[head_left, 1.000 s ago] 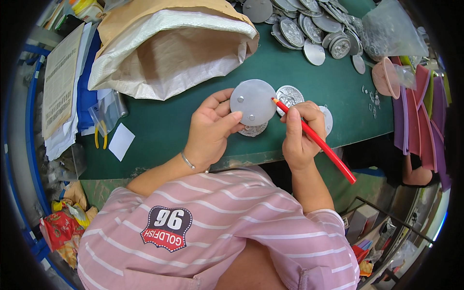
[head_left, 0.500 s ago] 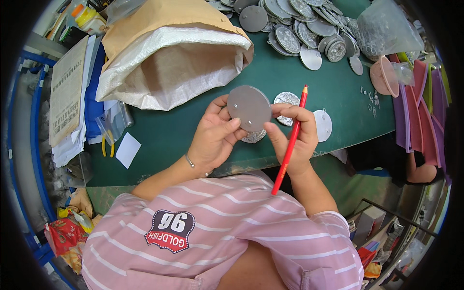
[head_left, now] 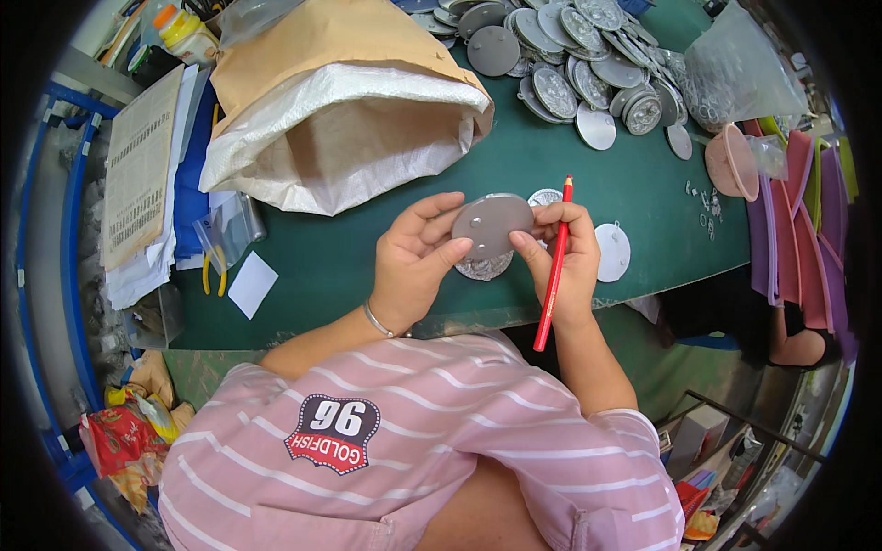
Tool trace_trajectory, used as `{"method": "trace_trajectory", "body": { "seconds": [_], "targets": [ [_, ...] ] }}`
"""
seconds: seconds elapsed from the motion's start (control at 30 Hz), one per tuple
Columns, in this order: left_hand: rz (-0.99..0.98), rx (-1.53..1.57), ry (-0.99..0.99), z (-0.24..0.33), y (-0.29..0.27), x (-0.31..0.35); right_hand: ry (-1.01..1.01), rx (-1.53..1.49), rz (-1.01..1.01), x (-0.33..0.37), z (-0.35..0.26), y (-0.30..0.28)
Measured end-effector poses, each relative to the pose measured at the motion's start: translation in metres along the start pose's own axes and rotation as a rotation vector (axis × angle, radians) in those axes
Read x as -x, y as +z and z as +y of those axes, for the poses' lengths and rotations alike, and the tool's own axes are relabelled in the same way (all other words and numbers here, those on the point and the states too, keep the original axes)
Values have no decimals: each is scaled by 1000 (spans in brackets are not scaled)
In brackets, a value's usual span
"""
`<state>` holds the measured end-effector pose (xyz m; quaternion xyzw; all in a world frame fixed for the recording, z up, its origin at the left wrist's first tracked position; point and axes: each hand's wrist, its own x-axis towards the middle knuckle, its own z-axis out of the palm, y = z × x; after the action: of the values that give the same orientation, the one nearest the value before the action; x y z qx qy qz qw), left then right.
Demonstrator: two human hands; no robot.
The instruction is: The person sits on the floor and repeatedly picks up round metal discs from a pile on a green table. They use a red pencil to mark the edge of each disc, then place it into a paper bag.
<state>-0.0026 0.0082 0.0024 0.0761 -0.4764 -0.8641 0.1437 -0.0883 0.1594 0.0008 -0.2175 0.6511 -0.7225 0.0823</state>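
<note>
A round grey metal disc with two small bright studs on its flat face is held up between both hands, tilted. My left hand grips its left edge, thumb on the face. At its right edge, my right hand pinches the disc and also carries a red pencil that slants down toward me. Below the held disc lies an embossed silver disc, partly covered. Behind my right fingers another embossed disc shows in part. A plain silver disc with a small loop rests to the right of my right hand.
A large open paper sack lies on the green table at the back left. Many discs are heaped at the back. Right of them are a clear plastic bag, a pink cup and small rings. Yellow-handled pliers lie left.
The held disc has tipped to a flatter angle, and my right fingers have closed on its right edge. The red pencil stands more upright. The whole view has shifted slightly.
</note>
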Motion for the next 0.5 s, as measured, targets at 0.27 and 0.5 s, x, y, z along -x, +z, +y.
{"method": "trace_trajectory", "body": {
  "seconds": [0.27, 0.5],
  "targets": [
    [-117, -186, 106, 0, 1, 3, -144, -76, -107, -2, -8, 0],
    [35, -71, -161, 3, 5, -9, -224, -157, 22, 4, -1, -4]
  ]
}}
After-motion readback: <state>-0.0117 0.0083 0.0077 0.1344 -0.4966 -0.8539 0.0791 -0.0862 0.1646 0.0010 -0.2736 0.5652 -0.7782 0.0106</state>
